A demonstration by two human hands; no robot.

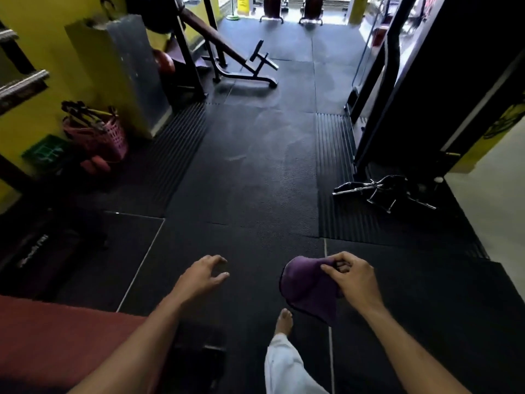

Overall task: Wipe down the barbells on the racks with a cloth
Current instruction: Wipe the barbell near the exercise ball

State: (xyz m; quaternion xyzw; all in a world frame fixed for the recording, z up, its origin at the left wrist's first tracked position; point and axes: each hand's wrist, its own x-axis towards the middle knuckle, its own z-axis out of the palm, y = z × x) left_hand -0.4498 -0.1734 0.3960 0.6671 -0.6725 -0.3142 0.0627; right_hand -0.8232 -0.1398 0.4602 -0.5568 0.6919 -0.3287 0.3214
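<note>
- Black rubber floor matting (250, 172): covers most of the view, laid in smooth and ribbed panels with pale seams between them.
- Tall black machine frame (443, 81): stands upright along the right side, with a yellow-and-black panel at its outer edge.
- Yellow wall (48, 38): left side; two knurled steel barbell ends (24, 81) project from a rack at the far left edge, one above the other.
- Black-framed incline bench with brown pad (227, 52): upper centre, tilted, feet on the matting.
- Dark red padded surface (65, 336): lower left corner, partly under the left forearm.
- Pink perforated plastic basket (99, 135): against the wall, holding dark handles; a green crate (42, 152) sits just beside it.
- Chrome cable-attachment handles (380, 191): lying in a heap on ribbed matting at the foot of the machine frame.
- Purple cloth with dark stitched edge (309, 288): hangs in the air at lower centre-right, well apart from the barbell ends.
- Right hand (355, 277): pinches the cloth's upper edge between thumb and curled fingers.
- Left hand (203, 274): holds nothing, fingers spread and loosely bent, apart from the cloth.
- Bare foot (284, 322): on the matting below the cloth, white trouser leg behind it.
</note>
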